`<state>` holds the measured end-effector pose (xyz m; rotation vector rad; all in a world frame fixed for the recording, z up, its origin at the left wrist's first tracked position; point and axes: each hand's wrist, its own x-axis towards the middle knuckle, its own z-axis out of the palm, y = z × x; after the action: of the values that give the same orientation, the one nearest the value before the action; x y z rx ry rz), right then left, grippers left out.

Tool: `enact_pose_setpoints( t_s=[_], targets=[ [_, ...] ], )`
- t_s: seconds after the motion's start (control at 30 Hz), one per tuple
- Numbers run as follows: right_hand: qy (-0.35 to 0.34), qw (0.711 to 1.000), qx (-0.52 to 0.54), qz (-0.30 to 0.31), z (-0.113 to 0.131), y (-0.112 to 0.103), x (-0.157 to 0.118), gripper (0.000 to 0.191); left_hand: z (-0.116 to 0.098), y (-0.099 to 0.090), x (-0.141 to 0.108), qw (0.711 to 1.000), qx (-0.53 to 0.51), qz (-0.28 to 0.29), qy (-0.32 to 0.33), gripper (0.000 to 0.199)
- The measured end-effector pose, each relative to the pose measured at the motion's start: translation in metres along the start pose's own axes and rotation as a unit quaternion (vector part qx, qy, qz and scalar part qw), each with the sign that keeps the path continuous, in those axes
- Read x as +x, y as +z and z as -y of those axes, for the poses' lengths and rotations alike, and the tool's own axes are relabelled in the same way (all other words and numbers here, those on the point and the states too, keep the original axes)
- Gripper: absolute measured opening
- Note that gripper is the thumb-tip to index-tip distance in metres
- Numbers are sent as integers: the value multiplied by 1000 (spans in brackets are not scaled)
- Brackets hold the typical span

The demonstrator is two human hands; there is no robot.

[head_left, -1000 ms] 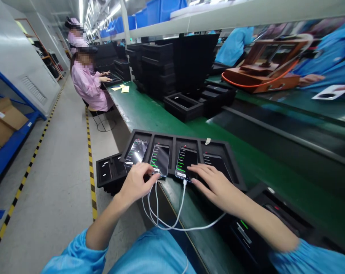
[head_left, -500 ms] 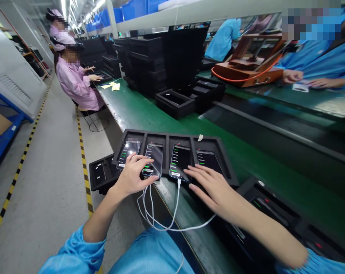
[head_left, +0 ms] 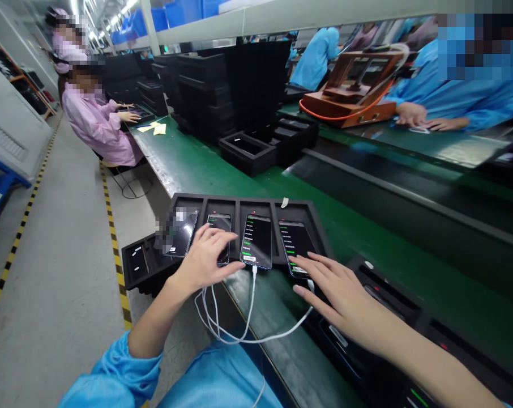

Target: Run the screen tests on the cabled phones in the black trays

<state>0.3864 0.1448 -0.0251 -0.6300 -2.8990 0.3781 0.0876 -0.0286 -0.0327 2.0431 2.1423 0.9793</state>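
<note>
A black foam tray (head_left: 239, 203) lies at the near edge of the green bench and holds several phones side by side. My left hand (head_left: 203, 259) rests with spread fingers on the second phone (head_left: 219, 224) from the left. My right hand (head_left: 339, 289) hovers flat, fingers apart, its tips at the near end of the rightmost phone (head_left: 296, 240). The third phone (head_left: 256, 240) shows lines of green text. White cables (head_left: 244, 317) run from the phones' near ends down over the bench edge. The leftmost phone (head_left: 184, 231) is partly blurred.
A second black tray (head_left: 134, 262) hangs off the bench to the left, another tray (head_left: 379, 300) sits under my right forearm. Stacks of black trays (head_left: 214, 96) stand farther back. A person in pink (head_left: 99, 122) sits along the bench; people in blue work across the conveyor (head_left: 392, 192).
My right hand slid rightward from the third phone to the rightmost one. My left hand shifted up onto the second phone. The view panned, so everything drifted left.
</note>
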Motion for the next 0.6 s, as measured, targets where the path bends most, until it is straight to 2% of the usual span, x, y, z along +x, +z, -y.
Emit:
enact_pose_setpoints(
  t_s=[0.13, 0.23, 0.43, 0.6],
  targets=[
    [30, 999, 25, -34, -13, -12, 15, 61, -22, 22, 20, 998, 0, 55, 40, 64],
    [57, 997, 42, -33, -26, -16, 27, 58, -30, 31, 27, 997, 12, 62, 43, 64],
    [72, 997, 35, -1, -42, -11, 43, 58, -34, 27, 13, 998, -29, 52, 32, 60],
    [71, 996, 40, -22, -51, -2, 54, 58, -31, 22, 6, 998, -41, 40, 34, 59]
  ],
)
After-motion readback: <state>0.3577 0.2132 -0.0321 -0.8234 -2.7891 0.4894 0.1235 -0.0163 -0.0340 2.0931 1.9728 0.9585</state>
